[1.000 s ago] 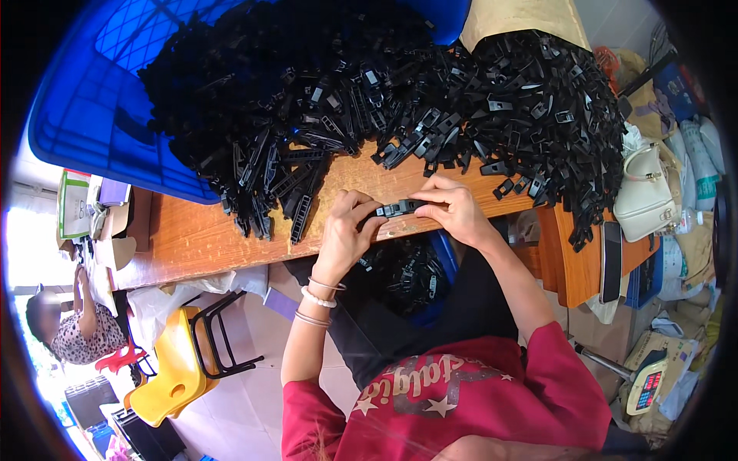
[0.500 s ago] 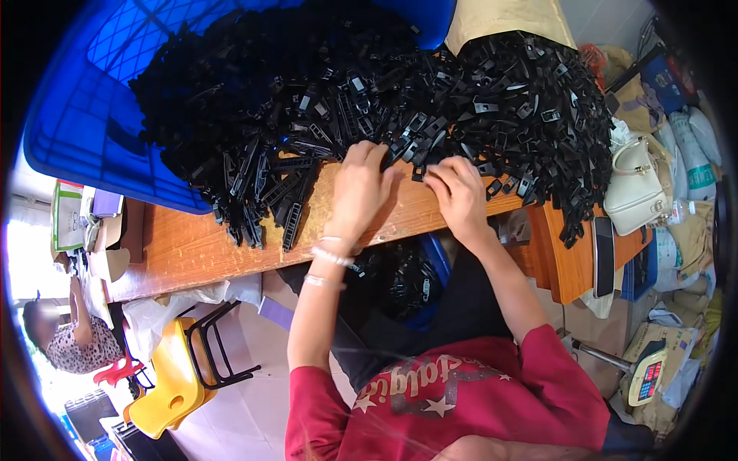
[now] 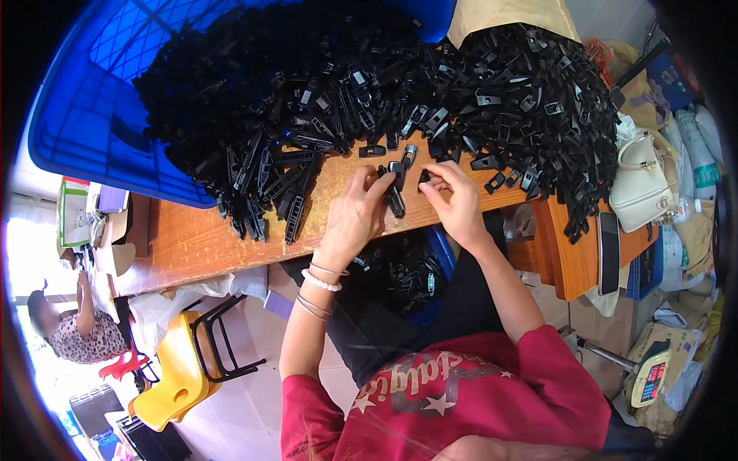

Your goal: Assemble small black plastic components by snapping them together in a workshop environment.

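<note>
My left hand [image 3: 355, 213] is over the wooden table with fingers closed at a small black plastic clip [image 3: 396, 167]. Just under those fingertips a longer black piece [image 3: 396, 203] lies on the wood. To the right, my right hand [image 3: 457, 206] pinches a small dark plastic part [image 3: 423, 177] between thumb and fingers; its exact shape is mostly hidden. Beyond both hands lie a few loose clips [image 3: 372, 151]. A big heap of long ribbed black pieces [image 3: 254, 115] rises at the far left, and shorter black clips [image 3: 530, 100] are heaped at the far right.
A blue plastic crate [image 3: 84, 146] lies tipped behind the left heap, and a tan sack [image 3: 513, 17] opens over the right one. The wooden table [image 3: 184, 242] ends close to my lap. Below its edge stands a blue bin [image 3: 440, 265] of black parts. A phone [image 3: 608, 253] lies right.
Both hands have come back from the heap toward me, with several clips now loose on the wood between. My right fingers have closed on a small part.
</note>
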The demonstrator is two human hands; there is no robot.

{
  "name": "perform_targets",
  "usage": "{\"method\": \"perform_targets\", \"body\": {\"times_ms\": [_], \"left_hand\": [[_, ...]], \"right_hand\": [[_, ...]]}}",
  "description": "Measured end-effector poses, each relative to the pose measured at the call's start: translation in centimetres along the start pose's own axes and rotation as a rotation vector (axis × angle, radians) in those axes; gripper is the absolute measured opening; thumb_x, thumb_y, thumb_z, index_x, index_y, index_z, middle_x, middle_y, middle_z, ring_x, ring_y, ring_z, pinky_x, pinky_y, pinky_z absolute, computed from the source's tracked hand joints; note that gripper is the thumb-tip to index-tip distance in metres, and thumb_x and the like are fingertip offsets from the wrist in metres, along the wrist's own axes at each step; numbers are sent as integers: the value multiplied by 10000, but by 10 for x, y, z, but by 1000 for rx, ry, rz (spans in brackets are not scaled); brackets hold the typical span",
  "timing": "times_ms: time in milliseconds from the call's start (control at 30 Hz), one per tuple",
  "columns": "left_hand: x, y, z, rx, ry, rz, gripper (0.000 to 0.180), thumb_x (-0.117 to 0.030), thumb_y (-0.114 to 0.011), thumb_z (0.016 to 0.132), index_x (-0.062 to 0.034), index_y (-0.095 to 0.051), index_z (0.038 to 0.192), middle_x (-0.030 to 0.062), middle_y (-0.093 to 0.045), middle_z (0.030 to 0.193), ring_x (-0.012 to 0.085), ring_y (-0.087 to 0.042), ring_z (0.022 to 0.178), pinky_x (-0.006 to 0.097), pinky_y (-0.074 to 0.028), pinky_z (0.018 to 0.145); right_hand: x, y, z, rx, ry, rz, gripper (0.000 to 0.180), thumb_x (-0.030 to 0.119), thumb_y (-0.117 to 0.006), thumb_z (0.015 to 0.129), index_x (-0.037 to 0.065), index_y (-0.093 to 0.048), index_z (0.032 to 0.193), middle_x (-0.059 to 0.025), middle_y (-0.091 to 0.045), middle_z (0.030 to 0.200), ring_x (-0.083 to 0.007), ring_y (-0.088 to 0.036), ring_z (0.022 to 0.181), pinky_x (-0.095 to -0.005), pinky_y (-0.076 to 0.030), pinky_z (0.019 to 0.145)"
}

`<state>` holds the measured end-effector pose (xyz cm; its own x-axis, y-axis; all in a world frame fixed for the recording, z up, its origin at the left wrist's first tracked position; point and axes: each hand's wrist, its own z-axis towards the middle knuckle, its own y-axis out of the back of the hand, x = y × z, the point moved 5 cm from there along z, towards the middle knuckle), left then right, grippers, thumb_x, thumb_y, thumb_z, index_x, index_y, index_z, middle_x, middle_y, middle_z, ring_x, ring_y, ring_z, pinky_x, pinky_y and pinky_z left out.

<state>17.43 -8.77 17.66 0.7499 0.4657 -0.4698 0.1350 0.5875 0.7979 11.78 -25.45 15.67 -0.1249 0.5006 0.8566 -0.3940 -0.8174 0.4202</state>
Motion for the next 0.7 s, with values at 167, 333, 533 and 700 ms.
{"method": "perform_targets", "body": {"times_ms": [167, 333, 533, 700], "left_hand": [[-13, 2, 7, -4, -133, 37, 346, -12, -692, 769, -26, -636, 1111, 134, -577, 1055, 312, -587, 926, 395, -519, 761], [-19, -3, 4, 1, -135, -58, 281, -41, -722, 771, -7, -647, 1040, 122, -595, 985, 313, -571, 897, 390, -498, 779], [-19, -4, -11, 28, -17, -160, 232, -35, -734, 773, 4, -664, 992, 116, -594, 952, 311, -563, 893, 400, -491, 772], [-15, -5, -14, 39, 5, -197, 221, -19, -729, 769, 15, -667, 979, 116, -596, 946, 311, -558, 889, 394, -491, 770]], "right_hand": [[-6, 23, -14, -106, 216, -233, 220, -22, -691, 827, -54, -617, 1032, -138, -605, 974, -210, -645, 775, -323, -521, 706], [2, 31, -19, 52, -32, 15, 215, 8, -733, 813, -56, -668, 1008, -89, -617, 916, -164, -591, 793, -290, -470, 720], [-2, 33, -29, 147, 24, 126, 228, 11, -728, 825, -30, -682, 1044, -102, -623, 904, -174, -620, 768, -291, -505, 663], [-6, 33, -30, 240, 58, 51, 249, 10, -749, 788, -8, -700, 1032, -80, -616, 917, -220, -600, 814, -330, -485, 697]]}}
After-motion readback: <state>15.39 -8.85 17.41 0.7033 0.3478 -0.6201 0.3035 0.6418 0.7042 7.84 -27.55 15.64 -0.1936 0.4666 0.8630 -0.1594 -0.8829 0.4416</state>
